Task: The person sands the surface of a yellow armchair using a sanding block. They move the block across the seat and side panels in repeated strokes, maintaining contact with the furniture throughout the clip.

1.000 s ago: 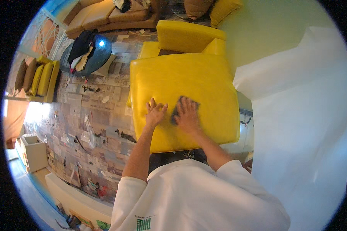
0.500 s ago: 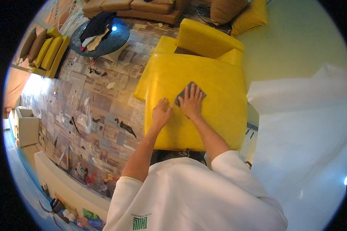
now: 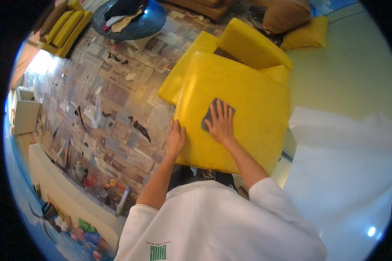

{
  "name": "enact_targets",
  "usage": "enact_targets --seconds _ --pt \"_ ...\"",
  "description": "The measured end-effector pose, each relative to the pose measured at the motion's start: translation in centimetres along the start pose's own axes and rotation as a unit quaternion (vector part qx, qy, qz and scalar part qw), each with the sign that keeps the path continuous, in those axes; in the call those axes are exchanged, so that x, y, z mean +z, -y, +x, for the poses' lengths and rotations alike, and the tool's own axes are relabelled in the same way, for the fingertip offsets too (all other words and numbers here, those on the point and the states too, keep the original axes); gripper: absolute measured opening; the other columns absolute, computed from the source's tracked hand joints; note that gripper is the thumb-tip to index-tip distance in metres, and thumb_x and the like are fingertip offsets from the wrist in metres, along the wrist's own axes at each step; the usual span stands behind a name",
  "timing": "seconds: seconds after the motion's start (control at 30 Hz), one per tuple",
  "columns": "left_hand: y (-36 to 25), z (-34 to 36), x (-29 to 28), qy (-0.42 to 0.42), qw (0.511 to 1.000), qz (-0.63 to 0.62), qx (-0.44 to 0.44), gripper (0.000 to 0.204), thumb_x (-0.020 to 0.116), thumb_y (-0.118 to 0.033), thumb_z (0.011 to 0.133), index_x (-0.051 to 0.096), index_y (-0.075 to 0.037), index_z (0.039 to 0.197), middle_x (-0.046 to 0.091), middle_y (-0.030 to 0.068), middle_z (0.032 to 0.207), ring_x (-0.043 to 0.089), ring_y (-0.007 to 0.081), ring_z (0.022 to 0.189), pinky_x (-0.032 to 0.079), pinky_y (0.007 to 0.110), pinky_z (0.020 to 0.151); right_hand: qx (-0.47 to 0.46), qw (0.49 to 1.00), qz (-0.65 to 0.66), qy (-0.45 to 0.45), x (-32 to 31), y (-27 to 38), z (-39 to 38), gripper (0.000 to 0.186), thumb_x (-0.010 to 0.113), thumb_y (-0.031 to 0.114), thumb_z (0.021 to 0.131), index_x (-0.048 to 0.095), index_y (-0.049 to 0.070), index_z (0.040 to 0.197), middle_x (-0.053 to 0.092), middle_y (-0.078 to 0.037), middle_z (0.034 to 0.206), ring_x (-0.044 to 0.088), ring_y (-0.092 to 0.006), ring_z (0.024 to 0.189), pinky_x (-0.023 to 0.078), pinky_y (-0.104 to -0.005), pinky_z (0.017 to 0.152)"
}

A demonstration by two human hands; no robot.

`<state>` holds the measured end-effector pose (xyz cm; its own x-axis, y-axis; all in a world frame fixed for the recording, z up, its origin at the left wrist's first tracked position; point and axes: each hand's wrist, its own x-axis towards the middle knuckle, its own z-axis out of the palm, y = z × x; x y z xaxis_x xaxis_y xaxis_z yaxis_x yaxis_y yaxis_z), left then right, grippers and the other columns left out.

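A large yellow padded seat [image 3: 248, 104] with a smooth, leather-like cover lies in front of me. My right hand [image 3: 222, 126] rests flat on a dark grey square pad or cloth [image 3: 210, 119] on its top, fingers spread. Part of the pad is hidden under the palm. At the seat's left edge, my left hand [image 3: 175, 138] is closed round the rim, thumb on top; its fingertips are partly out of sight. Behind the seat stands a yellow backrest [image 3: 252, 43], and a lower yellow section [image 3: 172, 87] shows to its left.
White sheeting [image 3: 343, 156] spreads on the right. A yellow cushion [image 3: 304, 34] and a brown cushion [image 3: 285, 15] lie at the far right. Clothes sit on a round dark table [image 3: 130, 32]. Scraps [image 3: 141, 130] litter the patterned floor. A cream partition [image 3: 74, 191] runs along the lower left.
My left hand has gone from the seat's top to its left edge and closed there. My right hand stays on the pad, slightly nearer me on the seat. The view has turned.
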<state>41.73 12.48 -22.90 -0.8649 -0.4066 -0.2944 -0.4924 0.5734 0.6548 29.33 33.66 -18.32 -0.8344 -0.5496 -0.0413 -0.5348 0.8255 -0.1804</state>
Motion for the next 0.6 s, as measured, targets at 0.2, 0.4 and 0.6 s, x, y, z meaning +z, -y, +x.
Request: enact_targets --seconds 0.2,0.4,0.6 --pt "0.4 0.2 0.4 -0.031 0.999 -0.044 -0.01 0.054 0.057 -0.028 0.108 0.052 -0.002 0.154 0.043 0.0308 0.165 0.046 0.0504 0.148 0.04 0.051 0.122 0.012 0.999 -0.045 -0.018 1.1 0.5 9.5 0.072 0.055 0.049 0.11 0.041 0.006 0.166 0.025 -0.022 0.177 0.02 -0.0495 0.162 0.017 -0.0663 0.129" --pt "1.9 0.5 1.2 0.007 0.989 -0.131 -0.062 0.051 0.056 -0.028 0.108 0.053 -0.004 0.153 0.042 0.0256 0.168 0.049 0.0452 0.148 0.041 0.05 0.122 -0.148 0.989 -0.004 0.022 1.0 4.3 4.3 0.076 0.06 0.054 0.104 0.044 0.01 0.165 0.023 -0.018 0.178 0.018 -0.0452 0.164 0.015 -0.0646 0.131" --pt "2.1 0.6 1.7 -0.012 0.991 -0.115 -0.061 0.052 0.056 -0.026 0.107 0.054 -0.004 0.154 0.043 0.0212 0.168 0.051 0.0451 0.145 0.044 0.052 0.118 -0.208 0.974 0.032 0.089 0.0 1.7 3.0 0.075 0.062 0.051 0.105 0.043 0.011 0.166 0.026 -0.019 0.177 0.019 -0.0457 0.163 0.015 -0.065 0.131"
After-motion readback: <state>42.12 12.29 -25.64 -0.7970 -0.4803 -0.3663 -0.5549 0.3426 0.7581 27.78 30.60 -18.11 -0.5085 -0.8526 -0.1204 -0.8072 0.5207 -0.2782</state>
